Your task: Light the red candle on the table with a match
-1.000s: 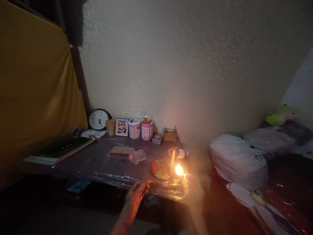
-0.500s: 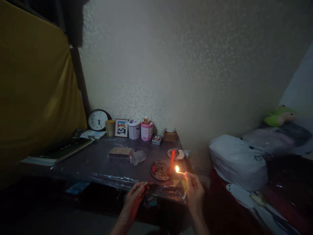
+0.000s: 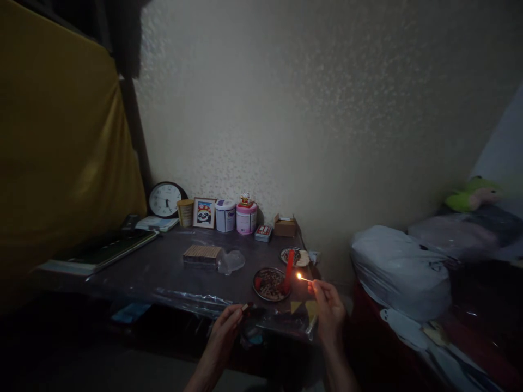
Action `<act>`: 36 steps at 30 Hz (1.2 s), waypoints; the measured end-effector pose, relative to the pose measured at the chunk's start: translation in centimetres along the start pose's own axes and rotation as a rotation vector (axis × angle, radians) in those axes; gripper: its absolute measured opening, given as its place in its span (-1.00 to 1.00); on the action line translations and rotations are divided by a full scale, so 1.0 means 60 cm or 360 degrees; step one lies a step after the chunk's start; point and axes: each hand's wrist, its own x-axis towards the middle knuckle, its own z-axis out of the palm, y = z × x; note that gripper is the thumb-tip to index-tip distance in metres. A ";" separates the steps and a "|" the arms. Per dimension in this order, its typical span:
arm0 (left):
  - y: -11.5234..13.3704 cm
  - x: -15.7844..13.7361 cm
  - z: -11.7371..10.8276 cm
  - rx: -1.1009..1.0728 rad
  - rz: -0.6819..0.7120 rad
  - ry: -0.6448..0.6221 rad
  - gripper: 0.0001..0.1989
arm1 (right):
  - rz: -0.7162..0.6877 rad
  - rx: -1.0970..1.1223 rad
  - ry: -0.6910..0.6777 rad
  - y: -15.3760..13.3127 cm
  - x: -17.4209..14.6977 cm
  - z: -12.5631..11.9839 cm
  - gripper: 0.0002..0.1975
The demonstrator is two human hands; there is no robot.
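A lit match by a red candle in a dark room.

The right hand [image 3: 330,313] pinches a burning match [image 3: 304,279] between finger and thumb, its little flame just beside the red candle [image 3: 289,270]. The candle stands upright on a round plate [image 3: 269,283] near the front of the table [image 3: 163,269]. The left hand [image 3: 227,326] holds a small matchbox [image 3: 245,307] tight in its fingertips, near the table's edge. A clock [image 3: 164,199] leans by the wall.

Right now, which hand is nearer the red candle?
Right. The right hand holds a lit match just right of the red candle; the left hand is lower left, by the table edge.
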 end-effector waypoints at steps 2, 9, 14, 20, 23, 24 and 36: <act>0.001 0.000 0.001 0.0005 0.0006 0.0006 -0.70 | 0.0017 0.0040 -0.0015 -0.004 0.005 0.003 -0.77; -0.001 0.000 -0.002 -0.0006 0.0030 -0.0062 -0.73 | 0.0073 0.0178 -0.0114 -0.018 0.031 0.016 -0.78; -0.005 0.004 -0.005 -0.0048 0.0022 -0.0064 -0.76 | 0.0107 0.0253 -0.0147 -0.021 0.058 0.030 -0.77; -0.008 0.007 -0.004 -0.0140 0.0017 -0.0022 -0.73 | 0.0133 0.0297 -0.0165 -0.019 0.080 0.045 -0.77; -0.009 0.008 -0.004 -0.0166 0.0021 -0.0040 -0.74 | 0.0132 0.0307 -0.0164 -0.015 0.089 0.052 -0.78; -0.010 0.008 -0.005 -0.0169 0.0018 -0.0047 -0.75 | 0.0132 0.0307 -0.0161 -0.014 0.092 0.054 -0.78; 0.001 0.002 0.003 -0.0130 0.0015 -0.0083 -0.73 | 0.0120 0.0234 -0.0176 0.005 0.105 0.065 -0.77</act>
